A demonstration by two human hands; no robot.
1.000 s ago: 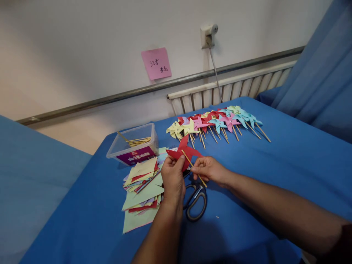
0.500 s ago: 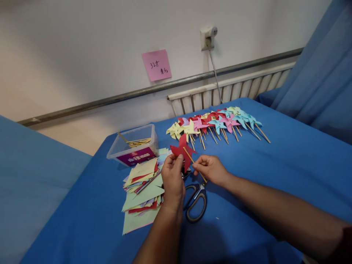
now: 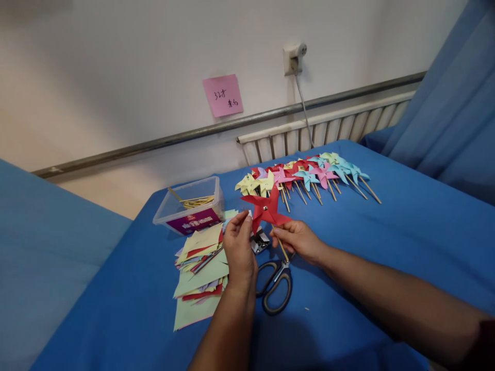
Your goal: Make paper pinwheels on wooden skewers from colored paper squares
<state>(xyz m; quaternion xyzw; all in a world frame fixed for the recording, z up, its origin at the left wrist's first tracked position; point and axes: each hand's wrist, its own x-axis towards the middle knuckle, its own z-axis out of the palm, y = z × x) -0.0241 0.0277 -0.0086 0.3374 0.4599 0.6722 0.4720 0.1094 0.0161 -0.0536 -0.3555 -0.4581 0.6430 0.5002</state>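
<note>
Nearest the camera, scissors (image 3: 276,284) lie on the blue counter (image 3: 348,268), handles toward the person, just below both hands. To their left sits a loose pile of cut paper squares (image 3: 199,270) in yellow, red and purple.

Above the scissors, the right hand (image 3: 299,239) pinches a thin wooden stick (image 3: 282,248) in a clenched grip, and the stick carries a red pinwheel (image 3: 266,208) raised just off the counter, face to the camera, with a small pin head at its centre. The left hand (image 3: 240,246) holds its fingertips at the pinwheel's left blade; its grip looks closed on the paper edge, though the contact is too small to be certain. A small shiny object (image 3: 260,241) lies between the 2 hands, unclear what it is.

Further back on the left, a clear plastic box (image 3: 191,206) holds a few spare sticks (image 3: 195,200). Behind the hands, a row of finished pinwheels (image 3: 305,175) in yellow, red, pink, blue and green lies side by side, sticks pointing toward the person.

Judging by this, the red pinwheel seems assembled: folded, pinned and on its stick. Many are done; the sizeable paper pile and remaining sticks suggest more are left to make.

On the far wall hang a pink note (image 3: 223,95), a socket (image 3: 293,54) and a radiator (image 3: 320,131).
</note>
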